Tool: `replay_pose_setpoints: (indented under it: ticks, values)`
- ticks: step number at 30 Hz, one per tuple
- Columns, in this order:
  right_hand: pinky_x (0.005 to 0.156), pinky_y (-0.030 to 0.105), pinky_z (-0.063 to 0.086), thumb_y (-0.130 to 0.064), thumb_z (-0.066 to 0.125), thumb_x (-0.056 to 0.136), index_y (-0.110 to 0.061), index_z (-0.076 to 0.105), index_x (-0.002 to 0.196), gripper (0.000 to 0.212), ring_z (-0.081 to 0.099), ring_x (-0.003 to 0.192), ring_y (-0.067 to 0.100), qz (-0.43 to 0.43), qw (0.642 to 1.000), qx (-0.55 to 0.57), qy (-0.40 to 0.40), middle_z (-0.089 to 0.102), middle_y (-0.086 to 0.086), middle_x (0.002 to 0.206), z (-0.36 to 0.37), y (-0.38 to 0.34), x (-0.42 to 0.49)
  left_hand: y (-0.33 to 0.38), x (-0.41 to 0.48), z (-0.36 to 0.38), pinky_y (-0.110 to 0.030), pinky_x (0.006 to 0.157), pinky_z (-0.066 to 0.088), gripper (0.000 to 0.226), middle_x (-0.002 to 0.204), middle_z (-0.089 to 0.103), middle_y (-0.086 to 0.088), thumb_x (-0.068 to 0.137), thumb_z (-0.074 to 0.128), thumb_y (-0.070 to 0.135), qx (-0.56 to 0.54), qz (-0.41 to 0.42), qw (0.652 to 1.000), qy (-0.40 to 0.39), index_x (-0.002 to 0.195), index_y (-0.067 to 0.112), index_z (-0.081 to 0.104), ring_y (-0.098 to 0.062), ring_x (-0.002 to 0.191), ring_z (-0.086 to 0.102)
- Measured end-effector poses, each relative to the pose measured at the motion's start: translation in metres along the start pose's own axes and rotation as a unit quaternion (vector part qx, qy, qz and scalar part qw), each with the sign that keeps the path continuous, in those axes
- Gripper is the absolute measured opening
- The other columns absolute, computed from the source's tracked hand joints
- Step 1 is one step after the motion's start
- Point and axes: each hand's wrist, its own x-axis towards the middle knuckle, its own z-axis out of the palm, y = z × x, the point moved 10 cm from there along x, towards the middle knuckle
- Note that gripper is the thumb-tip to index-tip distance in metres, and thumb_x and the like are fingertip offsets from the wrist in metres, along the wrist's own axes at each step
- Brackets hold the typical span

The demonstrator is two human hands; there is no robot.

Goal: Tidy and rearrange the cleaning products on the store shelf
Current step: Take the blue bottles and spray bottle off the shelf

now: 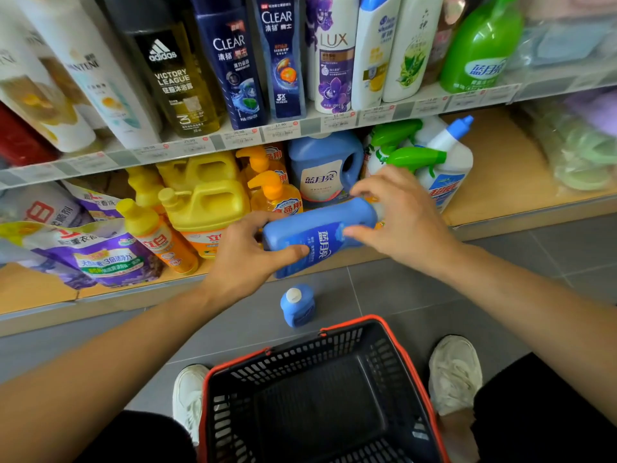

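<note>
Two hands (247, 255) (400, 218) around a sideways blue bottle (317, 235), left at base.

A black mesh shopping basket (317, 349) with a red rim sits at lower centre on the grey tiled floor (400, 289), between two white shoes (455, 372). At the right edge, clear-wrapped green and purple soft goods (581, 155) lie stacked.
</note>
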Motion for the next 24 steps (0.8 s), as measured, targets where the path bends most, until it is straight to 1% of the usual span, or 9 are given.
replay_pose_setpoints:
  ticks: [2,3,5,7,11,14,19,21,24]
  values:
    - [0.093,0.046,0.045,-0.045,0.089,0.064,-0.017,0.060,0.132,0.079,0.055,0.110,0.028,-0.056,0.992,-0.015,-0.110,0.061,0.004,0.123,0.028,-0.014,-0.004,0.015,-0.001,-0.003,-0.039,0.079,0.060,0.047,0.103,0.072,0.002,0.069,0.089,0.038,0.028,0.036,0.999,0.025,0.108,0.023,0.069,-0.013,0.092,0.070]
    - [0.094,0.046,0.045,-0.047,0.089,0.064,-0.019,0.055,0.138,0.086,0.057,0.113,0.027,-0.059,0.987,0.002,-0.152,0.062,0.003,0.127,0.039,-0.018,-0.007,0.023,-0.002,-0.003,-0.035,0.078,0.060,0.047,0.102,0.072,0.004,0.067,0.086,0.042,0.033,0.053,0.997,0.033,0.108,0.024,0.069,-0.011,0.092,0.069]
    - [0.089,0.041,0.051,-0.043,0.087,0.068,-0.028,0.052,0.139,0.081,0.063,0.108,0.016,-0.025,0.971,0.111,-0.210,0.067,-0.006,0.123,0.056,-0.019,-0.014,0.036,-0.006,0.003,-0.030,0.078,0.058,0.046,0.102,0.071,0.007,0.067,0.084,0.042,0.047,0.083,0.995,0.031,0.107,0.026,0.069,-0.008,0.092,0.068]
    - [0.082,0.037,0.054,-0.037,0.087,0.070,-0.031,0.058,0.129,0.066,0.066,0.099,0.008,0.016,0.948,0.204,-0.245,0.069,-0.011,0.112,0.066,-0.017,-0.020,0.042,-0.009,0.010,-0.029,0.080,0.057,0.045,0.102,0.071,0.009,0.068,0.089,0.038,0.049,0.098,0.994,0.017,0.107,0.028,0.068,-0.008,0.093,0.068]
    - [0.078,0.049,0.053,-0.031,0.089,0.067,-0.022,0.063,0.106,0.047,0.066,0.088,0.017,0.053,0.941,0.236,-0.236,0.069,-0.006,0.095,0.068,-0.007,-0.025,0.039,-0.006,0.016,-0.024,0.085,0.055,0.027,0.102,0.074,0.009,0.081,0.081,0.035,-0.032,0.083,0.995,-0.036,0.106,0.028,0.071,-0.006,0.096,0.068]
    - [0.078,0.051,0.053,-0.028,0.090,0.065,-0.022,0.062,0.105,0.049,0.065,0.088,0.019,0.057,0.943,0.240,-0.225,0.067,-0.005,0.094,0.068,-0.007,-0.027,0.030,-0.001,0.017,-0.026,0.087,0.056,0.017,0.103,0.077,0.005,0.088,0.071,0.032,-0.141,0.039,0.987,-0.064,0.104,0.026,0.076,-0.009,0.097,0.070]
    - [0.080,0.049,0.054,-0.024,0.091,0.065,-0.020,0.063,0.110,0.053,0.066,0.091,0.018,0.071,0.942,0.254,-0.207,0.068,-0.005,0.097,0.065,-0.004,-0.026,0.027,0.000,0.019,-0.022,0.085,0.055,0.021,0.102,0.078,0.008,0.089,0.066,0.028,-0.187,0.039,0.978,-0.083,0.107,0.030,0.075,-0.006,0.098,0.070]
    - [0.081,0.045,0.055,-0.023,0.092,0.066,-0.020,0.063,0.112,0.054,0.066,0.092,0.013,0.077,0.943,0.259,-0.196,0.068,-0.008,0.099,0.063,-0.003,-0.025,0.029,0.000,0.016,-0.023,0.092,0.052,0.024,0.109,0.075,0.011,0.094,0.064,0.024,-0.155,0.061,0.983,-0.082,0.116,0.030,0.070,-0.005,0.106,0.067]
    - [0.083,0.044,0.056,-0.023,0.091,0.069,-0.022,0.062,0.118,0.057,0.067,0.095,0.012,0.088,0.939,0.278,-0.184,0.069,-0.010,0.103,0.061,-0.002,-0.023,0.041,-0.007,0.013,-0.030,0.106,0.045,0.035,0.132,0.063,0.006,0.100,0.056,0.021,-0.029,0.140,0.987,-0.076,0.135,0.022,0.061,-0.007,0.127,0.056]
